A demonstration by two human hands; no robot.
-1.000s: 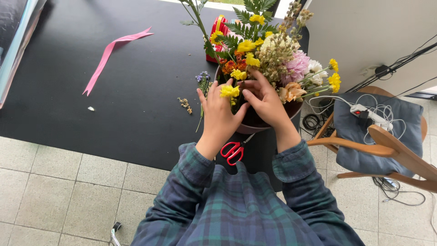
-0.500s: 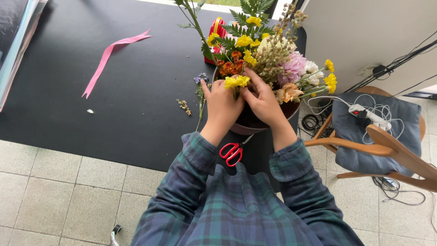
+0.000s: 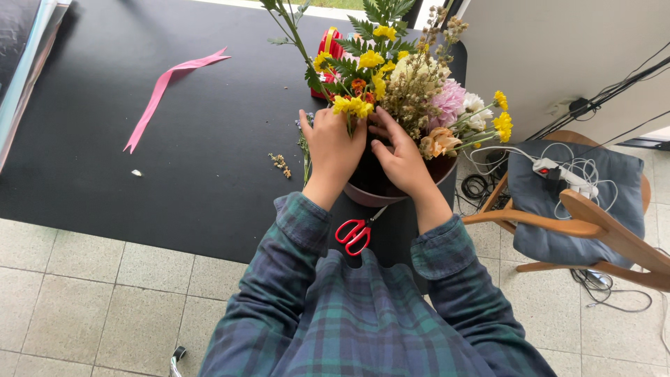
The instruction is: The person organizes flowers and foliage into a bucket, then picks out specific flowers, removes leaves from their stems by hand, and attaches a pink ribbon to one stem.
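The fingers of the left hand (image 3: 333,150) curl round the stem of a yellow flower (image 3: 352,106), whose head stands just above the knuckles; the grip looks closed on the stem, though the stem itself is mostly hidden behind the hand. The fingers of the right hand (image 3: 399,155) lie loosely spread and slightly bent, thumb pointing toward the left hand, pressed in among the stems at the middle of the arrangement; whether they pinch anything cannot be told. Both hands rest over the mouth of a round dark pot (image 3: 377,192) with a pinkish rim, which stands near the front edge of the black table (image 3: 174,181). Out of the pot rises a bouquet (image 3: 412,87) of yellow, pink, white and peach blooms, fern leaves and dry brownish sprigs. Behind it sits a small red object (image 3: 328,49), partly hidden by foliage. Red-handled scissors (image 3: 356,234) lie on the table just in front of the pot, between the two plaid sleeves. Bits of plant trimmings (image 3: 280,164) lie left of the left hand, and farther left a pink ribbon (image 3: 164,87) stretches across the table. To the right, off the table, a wooden chair (image 3: 593,223) with a grey cushion carries a power strip (image 3: 555,171) and white cables.
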